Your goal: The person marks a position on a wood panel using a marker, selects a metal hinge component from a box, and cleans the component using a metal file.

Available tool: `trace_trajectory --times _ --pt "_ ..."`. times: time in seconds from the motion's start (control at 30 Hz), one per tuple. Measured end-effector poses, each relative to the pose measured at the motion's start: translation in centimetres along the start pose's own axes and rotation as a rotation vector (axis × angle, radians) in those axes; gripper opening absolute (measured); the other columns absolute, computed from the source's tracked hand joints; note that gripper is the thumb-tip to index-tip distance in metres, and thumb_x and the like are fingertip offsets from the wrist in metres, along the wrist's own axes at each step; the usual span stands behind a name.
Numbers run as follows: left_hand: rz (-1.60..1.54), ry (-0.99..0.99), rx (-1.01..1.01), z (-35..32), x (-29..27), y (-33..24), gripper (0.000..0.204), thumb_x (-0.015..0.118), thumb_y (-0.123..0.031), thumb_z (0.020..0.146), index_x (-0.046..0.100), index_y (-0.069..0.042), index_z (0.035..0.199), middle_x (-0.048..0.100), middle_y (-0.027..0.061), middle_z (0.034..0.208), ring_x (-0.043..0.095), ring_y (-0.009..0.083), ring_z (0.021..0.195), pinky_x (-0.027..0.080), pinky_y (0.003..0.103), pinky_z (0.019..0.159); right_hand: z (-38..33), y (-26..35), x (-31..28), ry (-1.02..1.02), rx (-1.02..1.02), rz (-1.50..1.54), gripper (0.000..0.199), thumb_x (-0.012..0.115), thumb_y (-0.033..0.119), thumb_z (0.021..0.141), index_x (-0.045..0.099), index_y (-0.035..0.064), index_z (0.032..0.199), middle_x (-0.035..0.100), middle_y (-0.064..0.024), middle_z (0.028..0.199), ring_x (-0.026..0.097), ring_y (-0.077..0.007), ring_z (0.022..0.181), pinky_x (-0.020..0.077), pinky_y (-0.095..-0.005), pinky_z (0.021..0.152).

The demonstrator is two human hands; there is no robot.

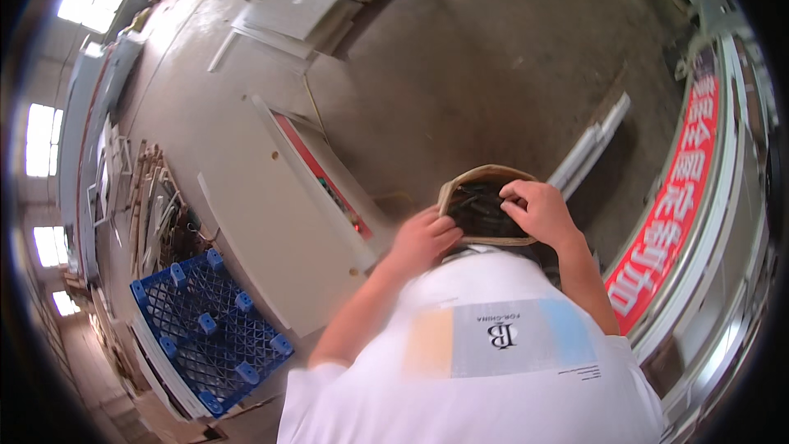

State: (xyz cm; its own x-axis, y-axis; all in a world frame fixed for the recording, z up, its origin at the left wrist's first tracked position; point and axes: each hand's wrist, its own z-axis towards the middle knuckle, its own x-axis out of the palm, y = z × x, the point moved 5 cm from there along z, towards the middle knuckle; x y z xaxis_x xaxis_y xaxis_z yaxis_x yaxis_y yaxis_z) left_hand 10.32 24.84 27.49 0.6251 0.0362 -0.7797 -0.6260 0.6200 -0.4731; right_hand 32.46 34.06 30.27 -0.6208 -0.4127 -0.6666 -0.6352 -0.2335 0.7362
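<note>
In front of my waist is a tan pouch (493,170), its wide mouth facing up. Several dark, slim pieces (483,202) lie inside, too shadowed to name. My left hand (426,240) is closed at the pouch's left rim, fingers bent over the edge. At the right side of the mouth, my right hand (536,210) reaches over the rim with its fingers curled and the tips drawn together above the contents. Whatever those fingertips may hold is hidden.
A pale panel with a red strip (308,230) lies left of me, beyond a blue plastic pallet (205,325). Stacked boards (300,8) stand far ahead. White bars (592,144) lie ahead right, and a red banner (666,222) runs along the right side.
</note>
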Motion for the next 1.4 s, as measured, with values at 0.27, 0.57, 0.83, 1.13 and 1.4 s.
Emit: trace_trajectory --times 0.27,0.57,0.83,1.13,1.4 --pt "0.136 -0.187 -0.333 5.5 -3.4 2.8 0.02 0.082 -0.012 0.076 0.069 -0.012 0.092 0.063 0.0016 0.088 0.067 0.0263 0.086 0.059 0.037 0.079 13.8 0.4 -3.2 0.432 0.136 0.699 0.02 0.073 0.004 0.091 0.071 -0.0005 0.11 0.072 -0.0056 0.093 0.068 -0.0094 0.083 0.0554 -0.0249 0.074" --pt "0.189 -0.416 -0.575 0.1 -8.2 11.3 0.024 0.084 -0.008 0.071 0.069 -0.011 0.09 0.066 0.0027 0.088 0.068 0.0257 0.086 0.059 0.039 0.078 28.6 6.9 2.0 0.564 0.162 1.32 0.025 0.067 0.003 0.093 0.065 0.0008 0.117 0.069 -0.0055 0.091 0.069 -0.0117 0.074 0.0633 -0.0276 0.074" --pt "0.225 -0.698 -1.005 -11.1 -14.9 23.3 0.019 0.083 -0.003 0.075 0.072 -0.009 0.089 0.069 0.0058 0.086 0.069 0.0281 0.08 0.057 0.038 0.068 39.0 16.6 12.7 0.737 0.221 1.1 0.021 0.069 0.008 0.093 0.064 0.0061 0.113 0.066 -0.0027 0.093 0.068 -0.0136 0.08 0.0604 -0.0326 0.077" --pt "0.61 -1.159 -1.647 -28.4 -19.7 31.2 0.015 0.074 -0.015 0.092 0.071 -0.01 0.107 0.069 0.0094 0.101 0.068 0.034 0.092 0.055 0.044 0.077 45.3 28.0 24.0 0.993 0.272 0.799 0.016 0.062 0.008 0.097 0.062 0.0077 0.113 0.064 -0.0018 0.092 0.071 -0.0137 0.077 0.0571 -0.0278 0.068" --pt "0.58 -1.125 -1.701 -31.1 -20.1 45.1 0.034 0.068 -0.016 0.095 0.067 -0.011 0.129 0.069 0.0087 0.122 0.068 0.0338 0.107 0.056 0.045 0.089 48.6 33.8 34.7 1.283 0.3 0.48 0.016 0.066 0.013 0.101 0.063 0.0084 0.116 0.065 0.001 0.095 0.071 -0.0128 0.079 0.0546 -0.0239 0.069"
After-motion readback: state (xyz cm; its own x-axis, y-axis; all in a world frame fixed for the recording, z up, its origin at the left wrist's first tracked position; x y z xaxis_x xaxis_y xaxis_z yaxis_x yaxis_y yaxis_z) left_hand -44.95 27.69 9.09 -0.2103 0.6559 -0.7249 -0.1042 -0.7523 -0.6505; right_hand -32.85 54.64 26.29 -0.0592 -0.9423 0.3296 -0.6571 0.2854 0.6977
